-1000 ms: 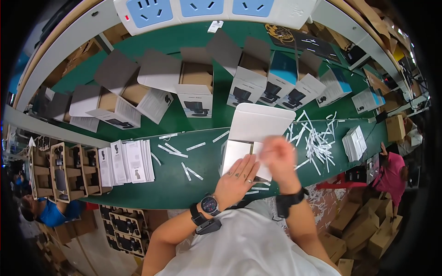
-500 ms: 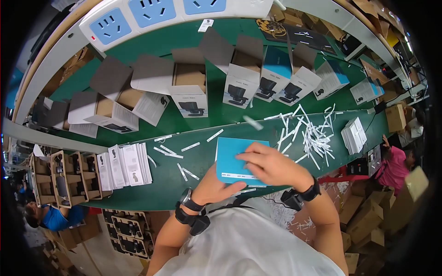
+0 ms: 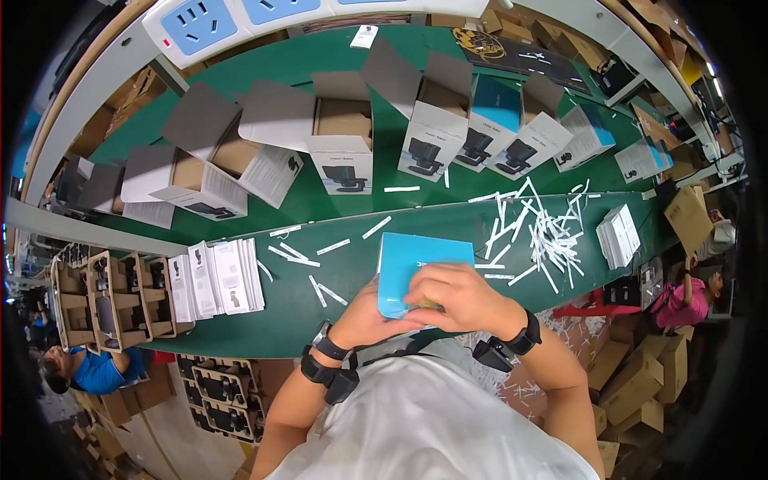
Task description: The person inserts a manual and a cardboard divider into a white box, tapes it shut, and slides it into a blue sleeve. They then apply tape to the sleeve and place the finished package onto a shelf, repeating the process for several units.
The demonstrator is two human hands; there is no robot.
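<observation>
The box (image 3: 392,260) lies on the green tabletop (image 3: 272,340), directly in front of the person, with its blue lid closed and facing up. Both hands are at its near end.

Left hand (image 3: 364,316): positioned at the near left corner of the box. The hand is partly closed and has hold of the box. The thumb (image 3: 400,326) extends to the right along the near edge; the other fingers are largely hidden by the left side of the box.

Right hand (image 3: 464,298): positioned over the near right part of the lid. The fingers (image 3: 436,276) are bent inward, with the fingertips pointing left, above or against the blue surface. Contact pressure cannot be determined. A small yellowish patch (image 3: 432,305) shows beneath the curled fingers; whether it is an object held there cannot be told. The far and left portions of the lid are uncovered.

Surrounding items: leaflets (image 3: 232,280) are stacked to the left, beside trays (image 3: 104,304) of dark parts. Loose strips (image 3: 552,248) form a pile to the right of the box, and a white stack (image 3: 618,238) stands farther right. Cartons (image 3: 346,172), several with raised flaps, are arranged in a row behind the box.
</observation>
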